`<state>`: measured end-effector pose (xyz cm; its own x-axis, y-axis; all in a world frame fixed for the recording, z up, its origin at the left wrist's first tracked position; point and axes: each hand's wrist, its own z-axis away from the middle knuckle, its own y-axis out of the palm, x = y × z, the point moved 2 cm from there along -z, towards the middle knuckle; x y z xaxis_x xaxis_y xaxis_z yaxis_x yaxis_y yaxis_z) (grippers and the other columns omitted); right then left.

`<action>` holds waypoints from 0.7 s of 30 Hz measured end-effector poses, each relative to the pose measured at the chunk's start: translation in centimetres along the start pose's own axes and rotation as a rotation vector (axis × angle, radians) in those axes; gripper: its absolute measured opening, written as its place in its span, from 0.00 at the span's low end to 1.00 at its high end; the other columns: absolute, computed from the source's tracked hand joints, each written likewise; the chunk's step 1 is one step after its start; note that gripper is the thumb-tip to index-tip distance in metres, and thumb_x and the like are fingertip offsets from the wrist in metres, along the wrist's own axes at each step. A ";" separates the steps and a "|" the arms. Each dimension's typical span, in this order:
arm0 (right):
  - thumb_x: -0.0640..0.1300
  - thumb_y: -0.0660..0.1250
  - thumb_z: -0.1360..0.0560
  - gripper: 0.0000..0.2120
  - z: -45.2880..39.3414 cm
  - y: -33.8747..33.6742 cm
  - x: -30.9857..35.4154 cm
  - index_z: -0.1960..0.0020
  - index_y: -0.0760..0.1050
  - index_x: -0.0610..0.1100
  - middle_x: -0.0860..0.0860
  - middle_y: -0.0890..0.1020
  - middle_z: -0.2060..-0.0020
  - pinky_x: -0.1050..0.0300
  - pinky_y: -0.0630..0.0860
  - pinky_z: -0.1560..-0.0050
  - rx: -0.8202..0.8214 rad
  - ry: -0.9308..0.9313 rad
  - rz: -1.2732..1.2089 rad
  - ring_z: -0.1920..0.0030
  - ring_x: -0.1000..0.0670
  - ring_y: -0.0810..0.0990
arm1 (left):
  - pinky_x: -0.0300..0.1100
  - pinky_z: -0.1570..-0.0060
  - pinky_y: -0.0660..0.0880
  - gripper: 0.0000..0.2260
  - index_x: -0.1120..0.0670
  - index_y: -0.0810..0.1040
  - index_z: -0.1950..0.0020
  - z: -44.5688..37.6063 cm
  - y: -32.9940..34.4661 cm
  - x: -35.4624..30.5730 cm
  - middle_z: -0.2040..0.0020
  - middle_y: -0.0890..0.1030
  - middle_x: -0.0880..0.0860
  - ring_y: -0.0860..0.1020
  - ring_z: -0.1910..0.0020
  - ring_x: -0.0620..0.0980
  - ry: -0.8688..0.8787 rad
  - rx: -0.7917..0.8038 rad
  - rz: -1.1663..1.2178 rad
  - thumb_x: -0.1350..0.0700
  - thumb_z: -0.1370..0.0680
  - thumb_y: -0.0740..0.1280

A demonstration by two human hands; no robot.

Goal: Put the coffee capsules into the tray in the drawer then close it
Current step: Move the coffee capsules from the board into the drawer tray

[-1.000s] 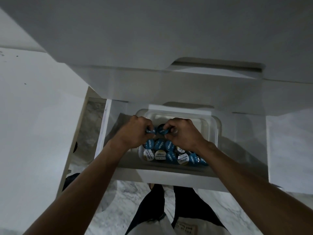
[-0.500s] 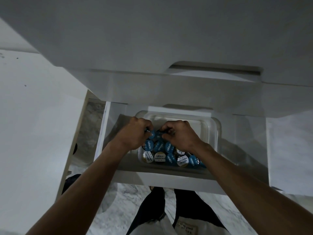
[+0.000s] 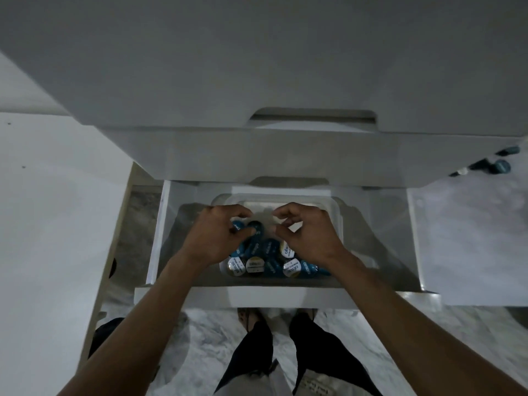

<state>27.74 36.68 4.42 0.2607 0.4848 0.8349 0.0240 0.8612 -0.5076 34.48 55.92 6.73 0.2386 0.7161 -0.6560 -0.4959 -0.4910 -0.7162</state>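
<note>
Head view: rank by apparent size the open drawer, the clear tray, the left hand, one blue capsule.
1. Open drawer, largest.
2. Clear tray, sits inside it.
3. Left hand; nearer the camera than the tray, so it looks inflated.
4. Blue capsule, smallest.

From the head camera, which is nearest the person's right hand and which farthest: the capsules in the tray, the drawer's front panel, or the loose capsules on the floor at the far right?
1. Capsules in the tray: directly under the right hand.
2. Drawer's front panel: nearer the person, below the wrist.
3. Loose capsules on the floor: far right, beyond the drawer.
</note>
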 end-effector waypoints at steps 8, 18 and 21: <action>0.47 0.76 0.29 0.12 5.7 -7.4 0.0 0.46 0.81 0.49 0.58 0.84 0.53 0.71 0.75 0.58 -0.167 -0.055 -0.114 0.56 0.60 0.82 | 0.23 0.60 0.73 0.14 0.50 0.83 0.45 1.0 3.0 -8.6 0.49 0.84 0.44 0.82 0.59 0.37 0.058 -0.066 0.149 0.50 0.29 0.77; 0.50 0.76 0.30 0.17 15.3 -27.2 -8.9 0.42 0.79 0.51 0.58 0.84 0.54 0.67 0.77 0.62 -0.401 -0.061 -0.153 0.55 0.59 0.82 | 0.29 0.64 0.75 0.11 0.47 0.83 0.50 1.1 14.0 -27.5 0.54 0.84 0.39 0.81 0.59 0.36 0.124 -0.196 0.289 0.51 0.30 0.77; 0.51 0.76 0.30 0.18 17.6 -32.2 -12.7 0.42 0.79 0.52 0.57 0.84 0.54 0.70 0.76 0.63 -0.442 -0.021 -0.131 0.56 0.62 0.82 | 0.26 0.63 0.72 0.10 0.49 0.83 0.50 0.5 18.7 -32.3 0.53 0.84 0.40 0.82 0.60 0.37 0.145 -0.175 0.318 0.53 0.30 0.77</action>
<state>6.67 5.48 13.87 0.2090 0.3831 0.8998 0.4661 0.7698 -0.4360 17.06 23.88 14.59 0.2180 0.4431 -0.8696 -0.4171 -0.7632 -0.4935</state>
